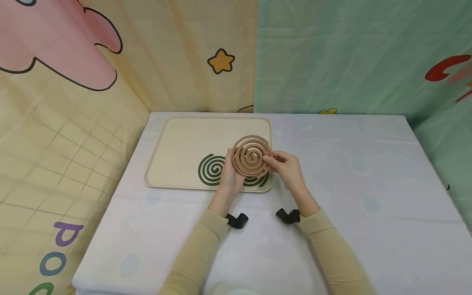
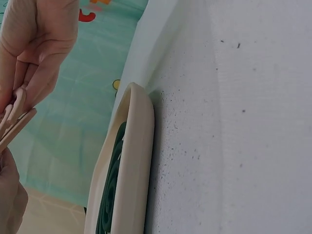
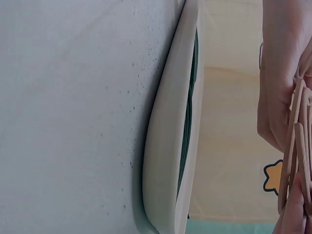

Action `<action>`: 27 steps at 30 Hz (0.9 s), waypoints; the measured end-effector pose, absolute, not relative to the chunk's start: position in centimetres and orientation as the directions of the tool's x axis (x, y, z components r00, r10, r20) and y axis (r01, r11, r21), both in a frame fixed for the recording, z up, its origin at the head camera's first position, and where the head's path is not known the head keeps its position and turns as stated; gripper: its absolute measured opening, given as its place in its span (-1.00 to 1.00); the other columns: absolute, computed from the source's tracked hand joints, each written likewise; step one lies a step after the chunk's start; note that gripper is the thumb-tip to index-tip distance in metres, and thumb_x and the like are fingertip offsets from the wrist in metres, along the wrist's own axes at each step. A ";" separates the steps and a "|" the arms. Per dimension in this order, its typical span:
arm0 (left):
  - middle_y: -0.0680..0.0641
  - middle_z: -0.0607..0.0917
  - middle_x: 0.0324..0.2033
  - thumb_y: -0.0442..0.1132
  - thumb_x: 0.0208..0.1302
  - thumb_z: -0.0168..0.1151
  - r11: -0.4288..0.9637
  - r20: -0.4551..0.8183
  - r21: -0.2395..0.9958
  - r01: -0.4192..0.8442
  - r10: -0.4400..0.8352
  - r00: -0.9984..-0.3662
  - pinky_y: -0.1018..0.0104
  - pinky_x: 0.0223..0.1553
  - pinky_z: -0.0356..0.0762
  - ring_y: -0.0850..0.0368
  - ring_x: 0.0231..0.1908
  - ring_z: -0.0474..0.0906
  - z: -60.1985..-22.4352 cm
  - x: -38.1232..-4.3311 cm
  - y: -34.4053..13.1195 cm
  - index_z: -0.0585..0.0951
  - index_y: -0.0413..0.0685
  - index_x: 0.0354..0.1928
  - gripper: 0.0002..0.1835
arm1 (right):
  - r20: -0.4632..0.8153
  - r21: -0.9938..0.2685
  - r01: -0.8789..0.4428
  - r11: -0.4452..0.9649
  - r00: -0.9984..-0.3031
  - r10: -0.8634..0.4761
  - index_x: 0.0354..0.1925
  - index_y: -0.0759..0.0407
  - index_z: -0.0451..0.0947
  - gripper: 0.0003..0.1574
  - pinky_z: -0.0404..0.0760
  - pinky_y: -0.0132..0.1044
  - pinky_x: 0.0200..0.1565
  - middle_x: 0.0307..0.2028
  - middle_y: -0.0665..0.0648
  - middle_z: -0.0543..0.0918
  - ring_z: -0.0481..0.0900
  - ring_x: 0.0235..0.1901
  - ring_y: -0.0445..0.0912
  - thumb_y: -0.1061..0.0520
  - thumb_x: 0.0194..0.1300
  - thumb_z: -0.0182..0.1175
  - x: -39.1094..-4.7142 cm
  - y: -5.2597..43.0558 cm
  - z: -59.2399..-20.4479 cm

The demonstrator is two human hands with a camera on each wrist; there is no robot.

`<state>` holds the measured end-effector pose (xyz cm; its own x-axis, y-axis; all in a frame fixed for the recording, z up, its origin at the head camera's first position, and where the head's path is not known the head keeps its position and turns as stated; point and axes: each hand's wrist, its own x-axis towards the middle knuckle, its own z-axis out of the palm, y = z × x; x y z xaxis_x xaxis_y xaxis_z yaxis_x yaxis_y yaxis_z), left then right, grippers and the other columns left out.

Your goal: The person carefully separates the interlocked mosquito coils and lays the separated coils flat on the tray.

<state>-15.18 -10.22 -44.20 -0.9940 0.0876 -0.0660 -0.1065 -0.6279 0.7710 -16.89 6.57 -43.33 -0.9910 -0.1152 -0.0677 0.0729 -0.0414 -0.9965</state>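
Observation:
Both hands hold up a brown mosquito coil (image 1: 252,157) above the tray's right part; its strands sit at different levels, as the wrist views show from the side. My left hand (image 1: 231,176) grips the coil's left edge, thumb along the rim and fingers beneath. With thumb and fingers my right hand (image 1: 289,168) pinches the right side. A green mosquito coil (image 1: 211,170) lies flat on the cream tray (image 1: 184,151), left of my left hand. Another green coil (image 1: 261,181) lies beneath the brown one, mostly hidden.
A pale cloth covers the table (image 1: 354,196), with small dark crumbs (image 2: 197,157) near the tray's front edge. Black wrist mounts (image 1: 237,221) stick out from both sleeves. Printed curtains (image 1: 332,53) hang behind and beside the table.

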 end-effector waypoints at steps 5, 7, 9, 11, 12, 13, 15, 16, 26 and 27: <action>-0.18 0.21 0.46 0.09 0.59 -0.62 -0.655 -0.054 0.752 -0.077 0.056 -0.997 0.04 0.50 0.05 -0.02 0.49 0.11 -44.2 -15.1 -10.0 0.12 -0.09 0.48 -0.37 | -0.091 -0.993 0.099 -0.072 -0.991 -0.101 0.05 0.50 0.56 -0.58 0.70 -0.43 -0.30 -0.45 -0.16 0.70 0.68 -0.49 -0.30 0.22 0.32 0.28 -16.9 6.2 -43.5; -0.16 0.22 0.45 0.12 0.59 -0.60 -0.652 -0.064 0.754 -0.078 0.045 -0.997 0.06 0.50 0.06 -0.01 0.49 0.12 -44.2 -15.1 -10.1 0.15 -0.07 0.45 -0.38 | -0.102 -0.990 0.111 -0.087 -0.989 -0.108 0.06 0.50 0.54 -0.57 0.70 -0.43 -0.28 -0.44 -0.15 0.71 0.68 -0.48 -0.29 0.22 0.32 0.27 -16.9 6.1 -43.5; -0.16 0.24 0.44 0.13 0.59 -0.59 -0.649 -0.077 0.756 -0.078 0.030 -0.997 0.05 0.50 0.07 -0.01 0.48 0.14 -44.1 -15.1 -10.3 0.19 -0.07 0.40 -0.39 | -0.114 -0.988 0.125 -0.091 -0.987 -0.115 0.07 0.49 0.54 -0.57 0.70 -0.42 -0.26 -0.43 -0.15 0.71 0.68 -0.46 -0.29 0.22 0.33 0.27 -17.0 6.0 -43.5; -0.14 0.26 0.43 0.15 0.58 -0.57 -0.642 -0.095 0.763 -0.081 0.012 -0.995 0.07 0.49 0.08 0.01 0.47 0.15 -44.1 -15.1 -10.7 0.22 -0.04 0.35 -0.40 | -0.128 -0.987 0.139 -0.081 -0.984 -0.126 0.08 0.47 0.54 -0.57 0.70 -0.43 -0.24 -0.42 -0.17 0.70 0.67 -0.43 -0.30 0.20 0.34 0.26 -17.1 6.1 -43.5; -0.14 0.28 0.41 0.16 0.58 -0.56 -0.635 -0.105 0.768 -0.081 0.000 -0.995 0.08 0.49 0.10 0.01 0.46 0.17 -44.0 -15.1 -10.9 0.24 -0.04 0.33 -0.41 | -0.134 -0.987 0.144 -0.071 -0.982 -0.130 0.09 0.46 0.53 -0.56 0.69 -0.44 -0.23 -0.41 -0.18 0.70 0.67 -0.41 -0.31 0.18 0.35 0.25 -17.3 6.1 -43.5; -0.16 0.30 0.39 0.17 0.58 -0.54 -0.633 -0.115 0.770 -0.079 -0.016 -0.993 0.09 0.47 0.13 0.01 0.45 0.21 -44.0 -15.3 -11.2 0.27 -0.06 0.30 -0.41 | -0.142 -0.986 0.151 -0.064 -0.981 -0.134 0.10 0.45 0.53 -0.55 0.68 -0.44 -0.23 -0.41 -0.19 0.70 0.67 -0.39 -0.31 0.17 0.36 0.25 -17.5 6.2 -43.5; -0.16 0.35 0.35 0.17 0.57 -0.50 -0.625 -0.137 0.777 -0.078 -0.046 -0.990 0.13 0.45 0.20 0.02 0.42 0.27 -44.0 -15.6 -12.0 0.30 -0.08 0.28 -0.41 | -0.156 -0.985 0.165 -0.054 -0.977 -0.143 0.09 0.41 0.54 -0.56 0.67 -0.44 -0.24 -0.42 -0.19 0.70 0.66 -0.37 -0.31 0.14 0.37 0.24 -18.1 6.4 -43.6; -0.17 0.37 0.34 0.17 0.57 -0.48 -0.607 -0.144 0.791 -0.076 -0.064 -0.987 0.15 0.43 0.23 0.02 0.40 0.29 -44.0 -15.7 -12.4 0.30 -0.09 0.30 -0.40 | -0.162 -0.984 0.171 -0.051 -0.976 -0.146 0.09 0.39 0.53 -0.57 0.67 -0.44 -0.24 -0.42 -0.19 0.70 0.65 -0.36 -0.31 0.13 0.38 0.23 -18.4 6.5 -43.6; -0.10 0.48 0.11 -0.06 0.62 -0.32 -0.408 -0.294 0.897 -0.171 -0.263 -0.919 0.42 0.17 0.49 0.16 0.14 0.49 -43.6 -17.9 -17.6 0.36 -0.27 0.25 -0.53 | -0.198 -0.980 0.200 -0.008 -0.976 -0.089 0.19 0.34 0.43 -0.51 0.63 -0.50 -0.33 -0.46 -0.26 0.68 0.62 -0.41 -0.35 0.15 0.37 0.24 -21.8 7.8 -43.8; -0.07 0.50 0.06 -0.05 0.61 -0.30 -0.378 -0.305 0.906 -0.188 -0.278 -0.911 0.46 0.09 0.52 0.21 0.07 0.52 -43.5 -18.1 -17.9 0.38 -0.26 0.23 -0.53 | -0.195 -0.981 0.196 -0.006 -0.977 -0.081 0.19 0.35 0.42 -0.50 0.62 -0.50 -0.35 -0.48 -0.27 0.67 0.61 -0.44 -0.35 0.16 0.37 0.24 -22.1 7.8 -43.9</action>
